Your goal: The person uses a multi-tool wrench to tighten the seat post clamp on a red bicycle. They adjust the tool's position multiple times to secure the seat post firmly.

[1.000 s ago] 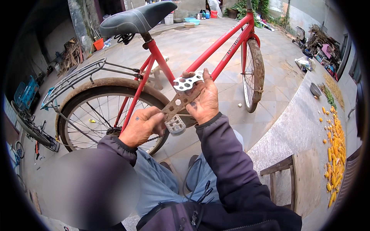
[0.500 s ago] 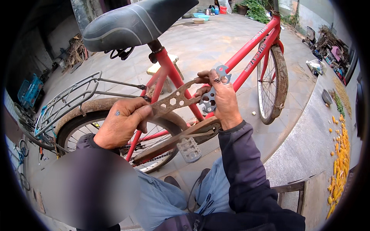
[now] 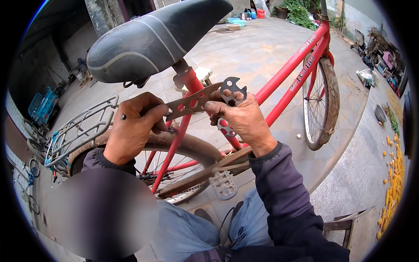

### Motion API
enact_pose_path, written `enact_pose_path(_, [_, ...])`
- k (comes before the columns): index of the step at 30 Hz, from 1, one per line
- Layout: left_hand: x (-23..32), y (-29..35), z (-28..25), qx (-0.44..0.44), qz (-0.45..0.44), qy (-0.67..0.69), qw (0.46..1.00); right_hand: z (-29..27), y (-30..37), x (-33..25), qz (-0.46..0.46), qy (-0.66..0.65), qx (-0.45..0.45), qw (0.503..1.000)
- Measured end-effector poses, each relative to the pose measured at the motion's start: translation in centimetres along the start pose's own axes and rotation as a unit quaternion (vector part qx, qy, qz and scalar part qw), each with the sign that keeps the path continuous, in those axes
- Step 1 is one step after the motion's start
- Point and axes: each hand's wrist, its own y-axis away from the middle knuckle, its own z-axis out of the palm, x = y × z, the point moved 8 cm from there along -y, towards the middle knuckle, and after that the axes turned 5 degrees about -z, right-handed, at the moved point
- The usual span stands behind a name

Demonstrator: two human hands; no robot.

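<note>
- Left hand (image 3: 131, 131) grips one end of a flat multi-hole bicycle wrench (image 3: 205, 98), fingers closed.
- Right hand (image 3: 240, 120) pinches its other end, just below the saddle (image 3: 152, 39), beside the red frame (image 3: 292, 74).

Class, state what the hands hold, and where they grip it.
A flat multi-hole bicycle wrench: left hand at its narrow end, right hand near its wide head.

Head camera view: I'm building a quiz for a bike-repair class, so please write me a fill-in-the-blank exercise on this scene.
1. Both hands grip a flat metal multi-wrench full of ____.
2. The bicycle frame is painted ____.
3. The right hand holds the wrench's wide end, and the left hand its ____ end.
4. Directly above the left hand sits the black ____.

Missing words: holes; red; narrow; saddle
</note>
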Motion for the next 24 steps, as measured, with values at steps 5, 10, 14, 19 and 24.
enact_pose_path(5, [-0.3, -1.4, -0.6, 0.057, 0.049, 0.107, 0.991, 0.3, -2.2, -1.3, -0.038, 0.047, 0.012, 0.998])
enact_pose_path(10, [0.7, -1.2, -0.6, 0.075, 0.113, 0.150, 0.979, 0.2, -3.0, -1.8, -0.076, 0.073, 0.026, 0.994])
enact_pose_path(14, [0.1, -1.9, -0.5, 0.058, 0.099, 0.166, 0.979, 0.0, -3.4, -1.8, -0.082, 0.072, 0.034, 0.994])
enact_pose_path(19, [1.0, -1.5, -0.7, 0.104, 0.109, 0.109, 0.983, -0.2, -3.5, -1.2, -0.071, 0.099, 0.028, 0.992])
enact_pose_path(24, [0.7, -1.6, -1.0, 0.118, 0.119, 0.047, 0.985, -0.6, -3.4, -1.0, -0.090, 0.187, 0.029, 0.978])
